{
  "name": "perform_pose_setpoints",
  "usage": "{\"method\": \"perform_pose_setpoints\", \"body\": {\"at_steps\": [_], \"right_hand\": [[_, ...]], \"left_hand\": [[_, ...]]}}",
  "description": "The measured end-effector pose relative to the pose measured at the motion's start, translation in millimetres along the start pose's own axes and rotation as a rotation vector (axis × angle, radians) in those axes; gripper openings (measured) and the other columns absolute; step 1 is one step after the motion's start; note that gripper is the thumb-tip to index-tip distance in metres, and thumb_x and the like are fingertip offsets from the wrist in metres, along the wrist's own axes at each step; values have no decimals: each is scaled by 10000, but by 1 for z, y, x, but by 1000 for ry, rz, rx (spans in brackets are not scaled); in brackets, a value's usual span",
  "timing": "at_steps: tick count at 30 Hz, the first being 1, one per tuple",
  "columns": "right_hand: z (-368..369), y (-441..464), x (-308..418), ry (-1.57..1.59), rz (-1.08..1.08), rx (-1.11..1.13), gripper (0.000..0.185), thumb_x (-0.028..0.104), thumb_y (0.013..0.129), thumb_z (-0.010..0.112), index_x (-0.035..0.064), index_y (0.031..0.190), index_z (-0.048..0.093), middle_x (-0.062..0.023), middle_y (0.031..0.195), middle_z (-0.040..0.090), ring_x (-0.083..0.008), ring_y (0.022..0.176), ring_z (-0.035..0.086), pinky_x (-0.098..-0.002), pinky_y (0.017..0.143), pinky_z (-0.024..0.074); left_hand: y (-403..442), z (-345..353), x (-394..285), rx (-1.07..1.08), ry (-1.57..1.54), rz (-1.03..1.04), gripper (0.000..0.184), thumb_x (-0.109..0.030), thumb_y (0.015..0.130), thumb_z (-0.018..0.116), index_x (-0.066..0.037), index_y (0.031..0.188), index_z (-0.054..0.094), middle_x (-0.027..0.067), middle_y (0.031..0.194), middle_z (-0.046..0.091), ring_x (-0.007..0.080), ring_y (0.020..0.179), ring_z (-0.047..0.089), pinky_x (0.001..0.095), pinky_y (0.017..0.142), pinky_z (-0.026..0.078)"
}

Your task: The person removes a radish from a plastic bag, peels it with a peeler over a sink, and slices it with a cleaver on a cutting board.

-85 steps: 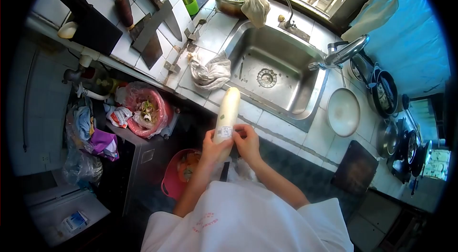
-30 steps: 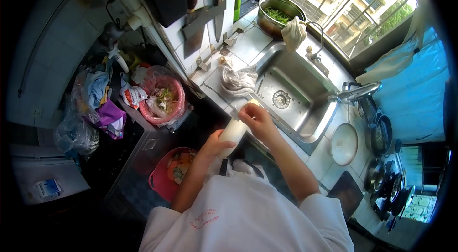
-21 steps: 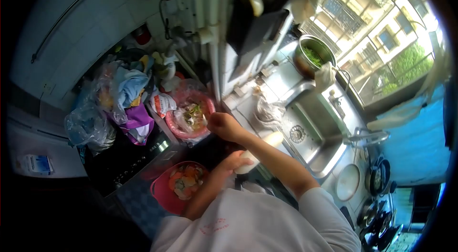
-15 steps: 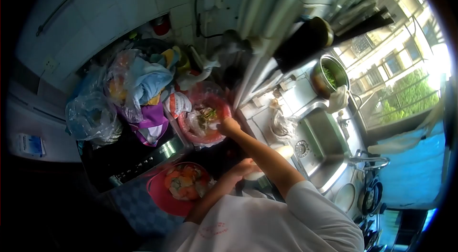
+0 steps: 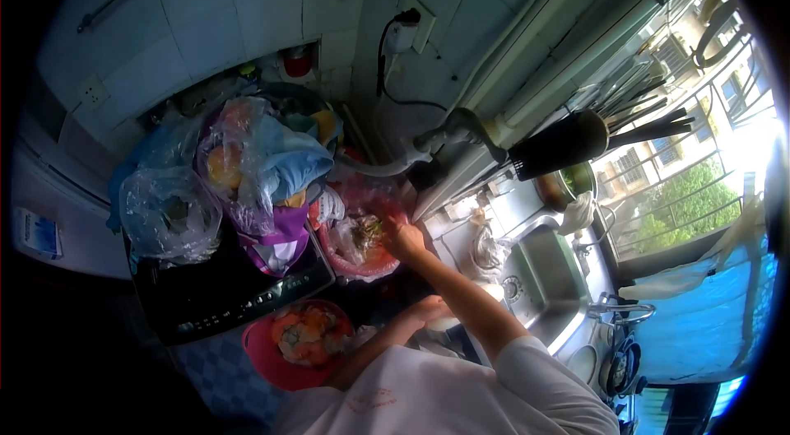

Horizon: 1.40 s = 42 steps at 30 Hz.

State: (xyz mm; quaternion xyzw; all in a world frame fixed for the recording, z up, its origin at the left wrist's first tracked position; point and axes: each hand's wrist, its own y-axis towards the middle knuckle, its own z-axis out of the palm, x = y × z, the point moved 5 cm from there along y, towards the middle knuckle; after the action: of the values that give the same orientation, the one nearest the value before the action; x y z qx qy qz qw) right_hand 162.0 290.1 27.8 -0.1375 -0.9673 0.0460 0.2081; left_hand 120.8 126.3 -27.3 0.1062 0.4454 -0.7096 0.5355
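My left hand (image 5: pixel 426 309), fingers closed round the white radish (image 5: pixel 494 292), is near the sink (image 5: pixel 545 270); my right hand (image 5: pixel 402 240), fingers bent, hold unclear, seems mid-reach at the pink bin (image 5: pixel 362 272); moving there calls for rim clearance.

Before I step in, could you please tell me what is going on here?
The person's left hand holds a white vegetable near the sink, partly hidden by the right arm. The right hand is at the pink bin of scraps; whether it grips anything is unclear.
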Motion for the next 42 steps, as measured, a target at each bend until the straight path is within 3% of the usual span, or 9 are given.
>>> {"method": "perform_pose_setpoints", "body": {"at_steps": [3,10,14,18,23,26,31,37,42], "right_hand": [[-27,-22,36,-2,-243,95,563,237,735,629,92,1243,435,-192,1170,527,-352,1037,544,-427,834,465],[-229,-90,173,-172,-718,-173,238,189,812,608,116,1038,614,-94,943,640,-255,852,633,-365,717,529],[-349,-57,229,-355,-522,-395,112,165,833,583,102,924,597,-60,809,627,-205,658,632,-324,542,522],[-430,38,229,-777,-297,-937,159,94,809,564,77,963,599,-117,1007,538,-242,921,555,-342,675,522],[-463,105,205,-1145,87,-693,234,151,778,620,108,1008,615,-108,1010,530,-223,944,544,-324,644,516],[-470,116,208,-1420,-35,-768,220,192,786,618,110,990,600,-75,905,566,-209,845,578,-313,615,509],[-486,54,248,-1255,-660,-1208,200,192,828,555,83,995,537,-34,738,595,-229,694,617,-328,604,515],[-452,-89,246,-561,-845,-1302,253,319,825,604,76,892,608,-96,842,632,-252,704,648,-360,604,535],[-436,-175,135,-141,-481,-953,374,399,815,634,62,967,574,-122,762,615,-242,661,640,-361,554,511]], "left_hand": [[-2,-3,-8,38,5,33,588,-310,726,723,0,1189,537,130,1062,599,204,911,589,310,765,471],[16,-15,-6,32,37,57,558,-282,701,722,26,1134,551,132,960,607,205,780,611,312,638,503],[7,-12,-16,140,0,-41,562,-312,694,743,28,1100,557,121,887,629,197,676,634,334,543,549],[-2,-5,-21,69,34,-52,566,-342,715,721,62,1081,569,125,860,627,201,666,626,297,550,515],[-3,-5,-18,110,-38,-103,518,-321,737,712,32,1085,560,120,791,637,205,601,625,302,513,525],[2,-8,-13,128,-63,-118,510,-310,745,710,25,1096,554,121,798,635,202,603,622,298,520,527],[-7,0,-23,219,-77,-118,519,-281,740,739,-29,1134,515,129,897,620,216,705,653,323,556,571],[-10,8,-19,198,-102,-112,475,-301,849,643,-3,1178,476,141,953,602,238,746,651,342,585,575],[-9,16,-14,276,-148,-205,551,-254,831,650,31,1236,408,176,1010,573,297,823,643,404,670,575]]}}
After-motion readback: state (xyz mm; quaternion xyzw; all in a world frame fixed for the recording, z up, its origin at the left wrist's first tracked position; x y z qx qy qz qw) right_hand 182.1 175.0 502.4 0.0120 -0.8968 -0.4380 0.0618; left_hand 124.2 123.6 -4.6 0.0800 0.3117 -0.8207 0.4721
